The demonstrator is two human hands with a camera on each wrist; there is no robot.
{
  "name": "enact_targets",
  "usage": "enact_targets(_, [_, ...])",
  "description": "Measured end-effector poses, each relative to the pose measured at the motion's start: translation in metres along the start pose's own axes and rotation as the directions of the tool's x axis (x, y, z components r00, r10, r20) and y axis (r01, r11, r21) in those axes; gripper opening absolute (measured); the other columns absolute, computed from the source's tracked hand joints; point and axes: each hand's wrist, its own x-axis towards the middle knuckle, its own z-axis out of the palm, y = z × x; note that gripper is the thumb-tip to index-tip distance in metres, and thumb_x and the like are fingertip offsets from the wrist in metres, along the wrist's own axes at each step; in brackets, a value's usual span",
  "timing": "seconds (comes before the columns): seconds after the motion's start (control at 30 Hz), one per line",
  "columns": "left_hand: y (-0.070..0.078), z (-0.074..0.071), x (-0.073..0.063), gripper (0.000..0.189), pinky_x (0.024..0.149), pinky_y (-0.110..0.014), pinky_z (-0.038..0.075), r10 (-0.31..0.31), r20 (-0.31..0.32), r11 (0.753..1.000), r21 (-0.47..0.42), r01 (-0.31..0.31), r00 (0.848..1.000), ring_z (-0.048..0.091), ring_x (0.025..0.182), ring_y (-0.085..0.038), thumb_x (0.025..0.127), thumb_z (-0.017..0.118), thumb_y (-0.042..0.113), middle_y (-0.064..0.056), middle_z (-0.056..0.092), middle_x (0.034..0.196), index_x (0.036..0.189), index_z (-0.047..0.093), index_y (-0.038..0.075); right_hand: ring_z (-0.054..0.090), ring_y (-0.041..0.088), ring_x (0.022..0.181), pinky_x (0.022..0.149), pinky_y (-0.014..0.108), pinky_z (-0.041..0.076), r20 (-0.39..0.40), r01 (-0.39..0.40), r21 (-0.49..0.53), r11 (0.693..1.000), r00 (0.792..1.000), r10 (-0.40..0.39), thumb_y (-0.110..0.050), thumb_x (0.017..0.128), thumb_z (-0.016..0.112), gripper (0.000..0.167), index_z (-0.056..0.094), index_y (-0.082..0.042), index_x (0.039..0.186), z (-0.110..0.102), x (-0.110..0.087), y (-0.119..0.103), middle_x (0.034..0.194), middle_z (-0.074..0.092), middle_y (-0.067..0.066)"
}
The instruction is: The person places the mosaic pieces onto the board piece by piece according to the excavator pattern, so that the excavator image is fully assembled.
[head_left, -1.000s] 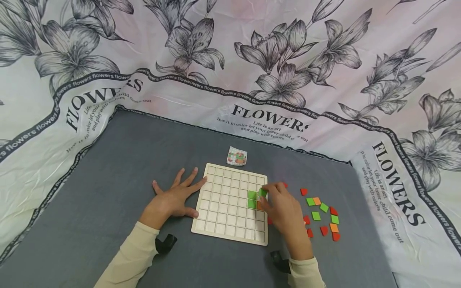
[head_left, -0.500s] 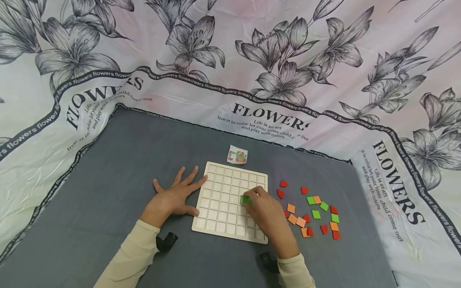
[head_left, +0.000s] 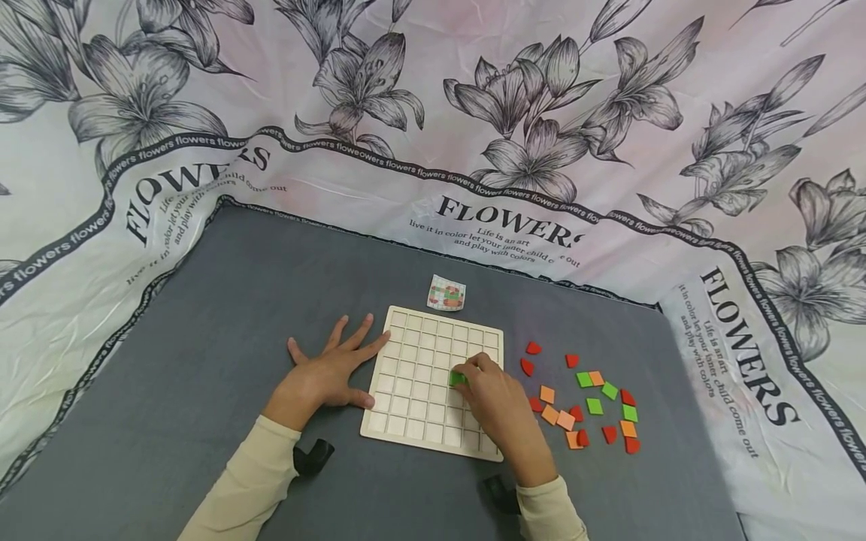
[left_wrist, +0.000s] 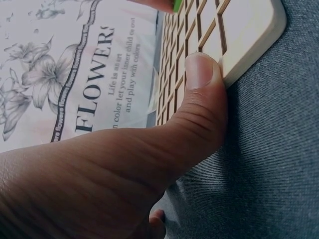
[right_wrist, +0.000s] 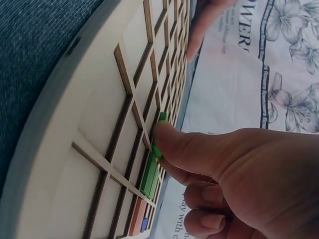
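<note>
A pale wooden grid board (head_left: 413, 391) lies on the grey table. My left hand (head_left: 321, 379) is spread at its left side, with the thumb (left_wrist: 202, 74) and a fingertip on the rim. Over the right half of the board, my right hand (head_left: 497, 398) pinches a green square tile (head_left: 458, 378) between thumb and fingers. In the right wrist view, this held tile (right_wrist: 163, 117) is tilted at the grid. Green tiles (right_wrist: 149, 174) and an orange tile (right_wrist: 136, 217) sit in cells close by. From the head, the right hand hides those cells.
Several loose tiles lie right of the board, among them a green square (head_left: 594, 406), an orange square (head_left: 546, 394) and a red rounded piece (head_left: 572, 361). A small printed pattern card (head_left: 446, 293) lies behind the board. A flower-printed cloth (head_left: 379, 180) hangs behind the table.
My right hand has moved left from the board's right edge, with a green tile now pinched farther inside the grid. Loose tiles it covered are visible. The left hand stays in place.
</note>
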Motion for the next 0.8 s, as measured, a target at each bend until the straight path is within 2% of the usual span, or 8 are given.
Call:
enact_targets(0.67, [-0.0013, 0.0025, 0.0000, 0.109, 0.099, -0.095, -0.010, 0.011, -0.012, 1.000, -0.001, -0.011, 1.000, -0.007, 0.164, -0.036, 0.083, 0.088, 0.045, 0.001, 0.003, 0.179, 0.170, 0.024, 0.035, 0.069, 0.017, 0.084, 0.065, 0.035, 0.061, -0.017, 0.027, -0.021, 0.999, 0.999, -0.027, -0.014, 0.083, 0.092, 0.028, 0.082, -0.012, 0.109, 0.0010, 0.0004, 0.0023, 0.105, 0.066, 0.003])
enact_targets(0.8, [-0.0020, 0.0023, 0.0001, 0.109, 0.099, -0.096, -0.010, 0.013, -0.017, 1.000, 0.004, -0.013, 1.000, -0.006, 0.164, -0.036, 0.082, 0.088, 0.045, 0.001, 0.003, 0.179, 0.170, 0.025, 0.035, 0.070, 0.016, 0.083, 0.062, 0.033, 0.060, -0.015, 0.018, 0.001, 1.000, 1.000, -0.018, -0.017, 0.085, 0.091, 0.030, 0.081, -0.013, 0.112, -0.0020, -0.0003, 0.0035, 0.106, 0.066, 0.002])
